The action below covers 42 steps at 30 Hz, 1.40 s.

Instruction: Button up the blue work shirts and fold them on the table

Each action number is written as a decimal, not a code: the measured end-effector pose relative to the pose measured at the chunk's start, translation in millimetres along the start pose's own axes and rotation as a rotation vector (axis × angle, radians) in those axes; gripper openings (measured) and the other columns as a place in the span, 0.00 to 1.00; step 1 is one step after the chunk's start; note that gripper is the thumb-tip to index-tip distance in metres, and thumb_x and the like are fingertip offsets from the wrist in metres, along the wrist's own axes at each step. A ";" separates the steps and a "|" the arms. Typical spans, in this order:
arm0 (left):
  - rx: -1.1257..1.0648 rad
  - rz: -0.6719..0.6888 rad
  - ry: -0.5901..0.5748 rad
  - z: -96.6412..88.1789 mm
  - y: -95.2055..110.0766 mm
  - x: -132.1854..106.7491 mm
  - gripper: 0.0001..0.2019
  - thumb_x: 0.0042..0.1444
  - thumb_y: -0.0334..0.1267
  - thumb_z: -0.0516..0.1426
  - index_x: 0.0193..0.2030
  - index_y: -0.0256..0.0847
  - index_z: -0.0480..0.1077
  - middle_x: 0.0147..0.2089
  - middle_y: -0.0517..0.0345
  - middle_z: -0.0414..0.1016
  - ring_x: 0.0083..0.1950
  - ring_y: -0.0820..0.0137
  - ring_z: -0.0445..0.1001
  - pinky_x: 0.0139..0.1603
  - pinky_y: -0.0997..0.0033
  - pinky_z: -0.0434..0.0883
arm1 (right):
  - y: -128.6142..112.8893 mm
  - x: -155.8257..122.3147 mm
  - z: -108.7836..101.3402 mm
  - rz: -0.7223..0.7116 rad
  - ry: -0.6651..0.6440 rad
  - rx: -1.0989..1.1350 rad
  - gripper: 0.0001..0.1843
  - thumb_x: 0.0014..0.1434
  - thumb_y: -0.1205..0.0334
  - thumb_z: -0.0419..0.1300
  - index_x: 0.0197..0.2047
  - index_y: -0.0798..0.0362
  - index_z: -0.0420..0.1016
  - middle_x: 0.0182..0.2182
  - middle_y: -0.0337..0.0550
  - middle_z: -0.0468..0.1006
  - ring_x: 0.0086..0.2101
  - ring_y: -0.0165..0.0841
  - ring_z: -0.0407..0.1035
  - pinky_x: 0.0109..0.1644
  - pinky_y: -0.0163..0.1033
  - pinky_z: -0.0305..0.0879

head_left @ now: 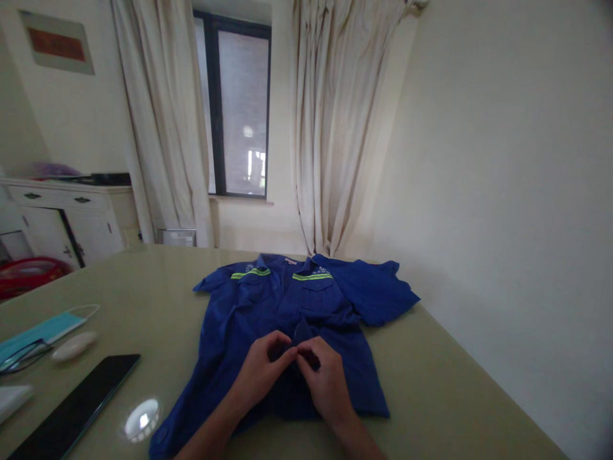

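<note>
A blue work shirt with yellow-green stripes across the chest lies spread on the table, its collar at the far side. Over the lower front of the shirt, my left hand and my right hand meet at the fingertips. Both pinch the shirt's front edge, and a fold of cloth stands up just beyond them. Whether a button sits between the fingers is hidden. One sleeve stretches out to the far right, and another part of the shirt runs toward me beside my left forearm.
On the left of the table lie a black phone, a pale rounded object, glasses and a blue face mask. A wall borders the table's right side. Curtains hang behind, and a white cabinet stands at far left.
</note>
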State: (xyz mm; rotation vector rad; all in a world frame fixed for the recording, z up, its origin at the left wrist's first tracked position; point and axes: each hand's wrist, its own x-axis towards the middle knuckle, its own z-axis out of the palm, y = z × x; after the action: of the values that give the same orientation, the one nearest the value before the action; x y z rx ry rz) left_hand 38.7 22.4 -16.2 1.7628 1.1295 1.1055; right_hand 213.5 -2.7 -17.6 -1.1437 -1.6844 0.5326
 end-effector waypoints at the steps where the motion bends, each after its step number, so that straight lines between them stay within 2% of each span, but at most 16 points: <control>1: -0.001 -0.003 -0.010 -0.2 -1.0 0.7 0.15 0.59 0.51 0.61 0.40 0.40 0.77 0.36 0.57 0.81 0.38 0.65 0.76 0.40 0.69 0.71 | 0.1 0.1 0.6 -0.007 -0.003 -0.006 0.05 0.63 0.61 0.63 0.36 0.49 0.80 0.34 0.41 0.80 0.35 0.34 0.75 0.39 0.36 0.68; 8: -0.037 -0.033 -0.021 -1.7 -6.2 2.8 0.14 0.58 0.49 0.61 0.40 0.40 0.78 0.35 0.57 0.81 0.39 0.65 0.76 0.41 0.69 0.70 | 4.0 -0.3 4.8 0.039 0.012 0.014 0.05 0.60 0.59 0.66 0.35 0.50 0.79 0.32 0.40 0.79 0.33 0.34 0.74 0.37 0.36 0.68; 14: -0.140 -0.043 -0.067 -2.7 -19.2 5.2 0.17 0.57 0.48 0.62 0.48 0.41 0.79 0.46 0.54 0.84 0.49 0.60 0.79 0.54 0.62 0.72 | 1.2 -2.1 4.0 0.008 -0.005 -0.026 0.02 0.62 0.62 0.64 0.37 0.49 0.79 0.34 0.42 0.79 0.34 0.35 0.74 0.38 0.37 0.69; 20: -0.141 -0.073 -0.155 -4.8 -24.4 8.5 0.16 0.57 0.48 0.62 0.44 0.39 0.81 0.42 0.55 0.84 0.46 0.62 0.79 0.49 0.66 0.72 | -0.4 -1.0 2.1 -0.012 -0.037 -0.043 0.04 0.61 0.66 0.64 0.37 0.49 0.80 0.35 0.41 0.80 0.35 0.35 0.75 0.40 0.36 0.68; 27: -0.137 -0.169 -0.056 -4.0 -32.7 7.6 0.23 0.48 0.55 0.67 0.42 0.38 0.80 0.39 0.56 0.82 0.44 0.62 0.77 0.47 0.66 0.71 | -1.7 -3.6 2.5 -0.051 -0.035 -0.109 0.04 0.60 0.67 0.65 0.37 0.48 0.80 0.35 0.40 0.80 0.36 0.34 0.75 0.40 0.36 0.68; 32: -0.254 -0.257 -0.105 -7.3 -25.8 9.5 0.23 0.45 0.57 0.68 0.36 0.39 0.79 0.34 0.59 0.80 0.40 0.65 0.76 0.44 0.69 0.70 | -1.1 -5.0 2.6 -0.104 -0.038 -0.131 0.06 0.63 0.68 0.61 0.39 0.48 0.79 0.36 0.40 0.80 0.38 0.35 0.76 0.43 0.36 0.68; 37: -0.326 -0.249 -0.045 -2.9 -20.2 10.3 0.23 0.43 0.58 0.69 0.35 0.39 0.79 0.34 0.57 0.81 0.39 0.65 0.77 0.44 0.68 0.71 | -2.5 -5.3 1.1 -0.168 -0.077 -0.208 0.08 0.65 0.69 0.58 0.40 0.48 0.77 0.37 0.41 0.78 0.38 0.34 0.74 0.44 0.35 0.66; 42: -0.330 -0.248 0.012 0.4 -17.6 8.9 0.23 0.41 0.55 0.70 0.37 0.38 0.78 0.34 0.56 0.81 0.39 0.64 0.78 0.44 0.67 0.72 | -5.5 -7.0 1.5 -0.170 -0.070 -0.211 0.07 0.64 0.70 0.60 0.40 0.48 0.76 0.37 0.40 0.77 0.39 0.34 0.73 0.44 0.35 0.66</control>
State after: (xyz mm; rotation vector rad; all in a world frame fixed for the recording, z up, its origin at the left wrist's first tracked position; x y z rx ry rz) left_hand 36.1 36.4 -29.8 1.3257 1.0703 1.0806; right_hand 210.2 -11.1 -17.3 -1.1274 -1.9130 0.2963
